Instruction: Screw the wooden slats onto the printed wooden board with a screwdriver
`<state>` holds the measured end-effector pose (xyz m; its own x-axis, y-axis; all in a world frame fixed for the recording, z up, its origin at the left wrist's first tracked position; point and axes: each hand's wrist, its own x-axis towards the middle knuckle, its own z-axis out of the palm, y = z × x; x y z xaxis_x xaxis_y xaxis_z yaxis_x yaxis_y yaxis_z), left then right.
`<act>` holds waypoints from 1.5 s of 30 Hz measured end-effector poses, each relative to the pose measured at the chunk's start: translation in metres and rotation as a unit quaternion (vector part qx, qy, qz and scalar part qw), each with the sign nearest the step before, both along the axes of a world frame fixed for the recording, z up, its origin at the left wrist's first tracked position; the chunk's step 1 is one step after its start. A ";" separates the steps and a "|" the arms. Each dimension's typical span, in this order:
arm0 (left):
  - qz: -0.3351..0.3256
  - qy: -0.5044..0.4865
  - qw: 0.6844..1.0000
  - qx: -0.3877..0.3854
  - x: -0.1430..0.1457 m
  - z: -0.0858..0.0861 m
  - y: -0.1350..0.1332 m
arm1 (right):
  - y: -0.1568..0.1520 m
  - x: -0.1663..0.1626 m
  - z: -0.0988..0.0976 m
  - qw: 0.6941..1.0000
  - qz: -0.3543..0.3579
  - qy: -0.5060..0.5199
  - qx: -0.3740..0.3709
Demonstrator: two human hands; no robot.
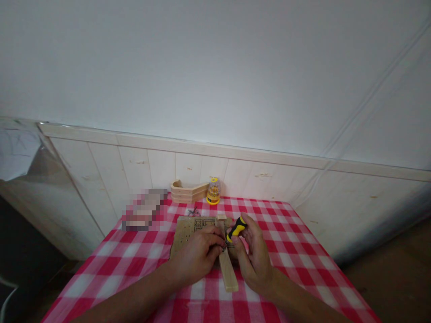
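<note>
My right hand (253, 256) is closed round a yellow and black screwdriver (236, 229), its tip pointing down and left toward a narrow wooden strip (227, 271). My left hand (197, 255) pinches its fingers together right at the screwdriver's tip, over the strip; what it pinches is too small to make out. Under both hands lies a flat wooden board (188, 229) with many small holes and a dark pattern. All of it rests on a table with a red and white checked cloth (289, 242).
At the table's far edge stand a stack of curved wooden pieces (186, 192) and a small yellow bit holder with a clear lid (213, 192). A few dark screws (192, 211) lie near them. A blurred patch (145, 210) sits at far left. Pale wooden wall panelling (141, 166) runs behind.
</note>
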<state>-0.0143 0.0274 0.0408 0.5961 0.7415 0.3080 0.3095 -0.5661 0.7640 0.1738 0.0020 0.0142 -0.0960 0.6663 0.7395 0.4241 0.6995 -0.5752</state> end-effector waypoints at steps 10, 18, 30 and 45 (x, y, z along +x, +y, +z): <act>0.017 -0.006 1.000 -0.006 0.001 0.001 -0.001 | -0.002 0.005 0.010 0.999 0.022 -0.047 0.008; -0.012 -0.019 1.000 0.000 -0.001 -0.001 0.003 | -0.009 0.001 0.033 0.987 0.074 -0.117 0.080; 0.019 -0.008 1.000 0.004 0.000 -0.002 0.000 | -0.008 -0.005 0.037 0.992 0.043 -0.079 0.089; 0.024 0.016 0.999 0.026 0.000 0.001 0.000 | -0.005 0.000 0.013 0.998 0.047 -0.028 0.018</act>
